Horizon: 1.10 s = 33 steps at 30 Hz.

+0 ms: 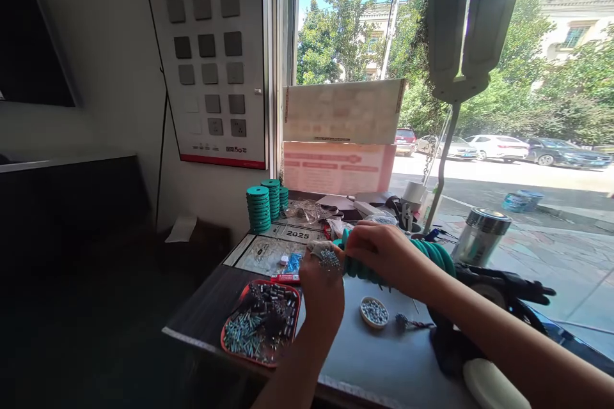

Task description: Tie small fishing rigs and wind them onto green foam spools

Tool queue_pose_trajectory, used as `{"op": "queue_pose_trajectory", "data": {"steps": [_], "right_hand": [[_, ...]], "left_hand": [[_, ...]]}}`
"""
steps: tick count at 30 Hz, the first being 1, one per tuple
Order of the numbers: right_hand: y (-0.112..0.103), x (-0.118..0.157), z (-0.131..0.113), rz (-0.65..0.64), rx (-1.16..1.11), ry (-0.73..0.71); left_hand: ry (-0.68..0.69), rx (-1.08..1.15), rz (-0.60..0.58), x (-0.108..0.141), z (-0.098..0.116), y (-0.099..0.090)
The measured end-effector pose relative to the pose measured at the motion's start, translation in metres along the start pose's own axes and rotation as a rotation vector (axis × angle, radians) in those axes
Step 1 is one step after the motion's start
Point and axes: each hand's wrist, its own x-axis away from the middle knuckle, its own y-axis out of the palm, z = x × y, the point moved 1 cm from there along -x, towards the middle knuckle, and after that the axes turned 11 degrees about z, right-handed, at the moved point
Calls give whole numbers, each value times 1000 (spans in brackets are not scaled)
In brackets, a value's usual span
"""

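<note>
A horizontal row of green discs (434,257) runs behind my right wrist, its left end between my two hands. My right hand (378,252) is closed over that end, its fingertips pinched against a green disc (344,238). Close against them is my left hand (322,287), fingers curled; what they hold is hidden. A grey, silver-studded piece (329,258) lies over its knuckles. Below the hands, a small round dish (362,319) holds small silvery pieces. A red-rimmed tray (222,337) to the left contains screws and dark metal parts.
Stacked green discs (259,209) stand at the table's back left. A drill bit-like tool (413,324) lies right of the dish. Behind the row are a metal canister (481,236) and a lamp or stand pole (442,166). Plastic bags (307,211) clutter the back, before the window.
</note>
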Motion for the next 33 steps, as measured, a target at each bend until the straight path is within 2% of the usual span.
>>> {"op": "queue_pose_trajectory", "data": {"steps": [3,7,16,19,23,27,31,33], "right_hand": [[-1,-2,0,-21,-17,-9],[-1,-4,2,-17,-3,18],[9,-3,3,76,77,45],[-1,-9,8,50,3,28],[-26,-20,22,130,-44,13],[-31,-26,35,-39,62,-114],[-22,-33,40,-87,45,-60],[-17,-38,37,-152,80,-58]], "left_hand": [[43,-55,47,4,3,1],[80,-55,37,5,2,2],[88,-72,32,7,-2,4],[135,-48,52,6,1,1],[172,-1,69,6,3,-10],[80,15,76,9,-5,-20],[-107,47,16,13,-13,-24],[-163,58,-11,14,-14,-24]]}}
